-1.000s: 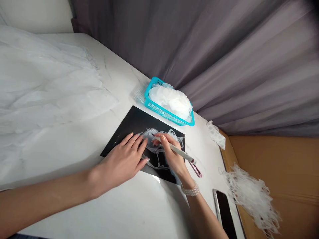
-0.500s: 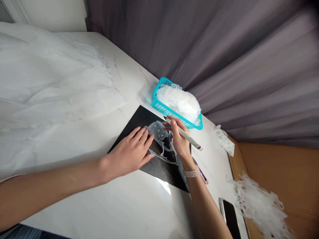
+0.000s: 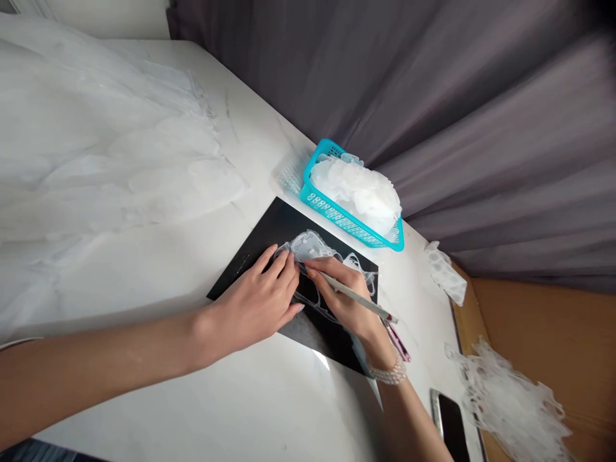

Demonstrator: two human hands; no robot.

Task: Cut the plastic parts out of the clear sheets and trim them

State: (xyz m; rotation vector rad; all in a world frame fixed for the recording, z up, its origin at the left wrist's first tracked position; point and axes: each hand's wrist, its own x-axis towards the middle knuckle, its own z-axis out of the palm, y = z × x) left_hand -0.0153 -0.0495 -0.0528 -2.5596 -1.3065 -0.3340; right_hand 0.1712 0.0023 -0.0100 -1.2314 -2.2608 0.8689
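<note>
My left hand [image 3: 262, 295] lies with fingers stretched out on a black mat [image 3: 260, 240], its fingertips pressing the edge of a translucent white piece [image 3: 308, 245] with small marks on it. Thin translucent strips trail from this piece across the mat toward the right. My right hand [image 3: 344, 292] is closed round a slim, pale, pen-like tool [image 3: 359, 296] with a dark reddish rear end. The tool's tip points at the piece's lower edge, close beside my left fingertips. Fingers partly hide the tip, so I cannot tell whether it touches.
A blue plastic basket [image 3: 349, 224] heaped with thin white pieces stands behind the mat. A pink tool [image 3: 398, 341] and a phone [image 3: 452, 423] lie right. Translucent scraps [image 3: 514, 398] hang over a cardboard box [image 3: 543, 321]. Sheer white material [image 3: 106, 141] covers the left side.
My right hand has come down and turned, bringing the tool's tip from above the piece to its lower edge by my left fingers. The strips have shifted. The view has moved slightly.
</note>
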